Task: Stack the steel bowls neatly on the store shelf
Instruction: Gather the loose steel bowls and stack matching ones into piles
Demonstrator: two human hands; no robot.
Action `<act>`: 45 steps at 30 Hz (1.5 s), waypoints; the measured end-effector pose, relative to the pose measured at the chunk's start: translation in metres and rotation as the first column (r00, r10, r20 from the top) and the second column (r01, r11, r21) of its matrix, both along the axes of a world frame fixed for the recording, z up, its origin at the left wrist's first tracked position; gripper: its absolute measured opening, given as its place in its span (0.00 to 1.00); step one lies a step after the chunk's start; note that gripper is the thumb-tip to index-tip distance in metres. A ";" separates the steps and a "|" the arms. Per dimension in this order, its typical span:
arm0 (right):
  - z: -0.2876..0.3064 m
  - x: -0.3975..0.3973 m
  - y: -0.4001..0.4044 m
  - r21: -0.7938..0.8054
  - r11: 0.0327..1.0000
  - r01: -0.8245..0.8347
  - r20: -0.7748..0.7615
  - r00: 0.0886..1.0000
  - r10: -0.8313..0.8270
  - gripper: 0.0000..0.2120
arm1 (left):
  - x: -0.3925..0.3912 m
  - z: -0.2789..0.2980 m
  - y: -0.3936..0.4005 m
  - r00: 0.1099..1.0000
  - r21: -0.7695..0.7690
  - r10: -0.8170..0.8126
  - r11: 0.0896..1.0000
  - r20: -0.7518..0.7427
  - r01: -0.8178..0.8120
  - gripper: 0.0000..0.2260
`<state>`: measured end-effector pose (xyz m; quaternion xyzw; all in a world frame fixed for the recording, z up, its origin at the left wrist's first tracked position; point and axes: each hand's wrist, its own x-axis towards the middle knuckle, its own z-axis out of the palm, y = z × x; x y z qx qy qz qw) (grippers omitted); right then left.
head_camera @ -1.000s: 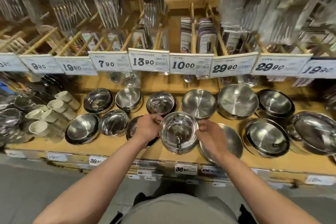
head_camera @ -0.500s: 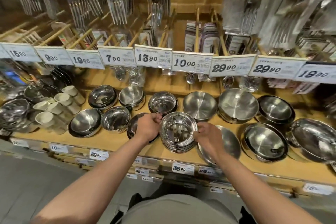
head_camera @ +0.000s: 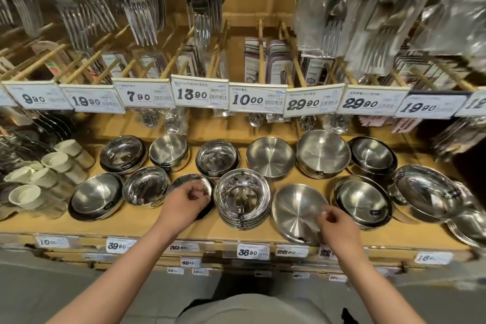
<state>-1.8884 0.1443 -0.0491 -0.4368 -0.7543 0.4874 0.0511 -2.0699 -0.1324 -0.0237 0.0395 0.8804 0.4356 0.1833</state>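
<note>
A neat stack of several shiny steel bowls (head_camera: 242, 198) stands at the shelf's front centre, with neither hand touching it. My left hand (head_camera: 188, 200) hovers just left of the stack with its fingers curled shut. It lies over a dark-rimmed steel bowl (head_camera: 184, 181) and hides that bowl's near half. My right hand (head_camera: 332, 221) is right of the stack. Its fingertips are pinched at the right rim of a wide brushed steel bowl (head_camera: 294, 210), which tilts toward the shelf's front edge.
More steel bowls fill the wooden shelf (head_camera: 136, 221) in two rows, such as a back-row bowl (head_camera: 271, 156) and a front-right one (head_camera: 363, 200). White cups (head_camera: 25, 194) stand at the left. Price tags (head_camera: 256, 98) and hanging cutlery (head_camera: 142, 8) overhang the back.
Both hands have let go of the centre stack and moved outward, the left over the dark-rimmed bowl, the right to the wide bowl's rim. The camera has moved closer.
</note>
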 end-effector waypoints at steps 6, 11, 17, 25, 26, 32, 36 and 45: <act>-0.024 0.014 0.005 0.038 0.990 0.138 0.157 0.977 -0.142 0.12 | 0.002 -0.004 0.011 1.000 -0.009 -0.005 1.000 0.000 0.005 0.02; -0.043 0.003 0.011 -0.250 0.935 0.252 0.112 0.967 -0.231 0.04 | -0.001 -0.005 0.024 0.997 -0.059 -0.014 0.998 0.070 0.018 0.08; -0.050 0.000 0.027 -0.243 0.923 0.299 0.081 0.954 -0.288 0.04 | 0.000 -0.007 0.027 0.997 -0.049 -0.001 0.999 0.075 0.005 0.09; -0.056 -0.002 0.033 -0.265 0.921 0.285 0.037 0.958 -0.285 0.09 | 0.006 0.003 0.028 1.000 -0.082 0.013 0.997 0.028 -0.010 0.07; -0.056 0.001 0.031 -0.272 0.919 0.285 0.029 0.957 -0.289 0.09 | 0.007 0.006 0.028 1.000 -0.100 0.009 0.995 0.004 -0.009 0.07; -0.043 0.041 0.026 -0.342 0.871 0.353 -0.037 0.921 -0.388 0.05 | 0.006 0.030 0.043 0.980 -0.117 -0.073 0.992 -0.185 0.052 0.06; -0.027 0.084 0.026 -0.268 0.863 0.428 -0.037 0.891 -0.453 0.07 | 0.016 0.043 0.069 0.959 0.018 -0.127 0.991 -0.252 0.136 0.07; 0.001 0.122 0.061 -0.214 0.865 0.453 -0.040 0.881 -0.471 0.11 | 0.064 0.036 0.131 0.929 0.075 -0.356 0.928 -0.104 0.364 0.08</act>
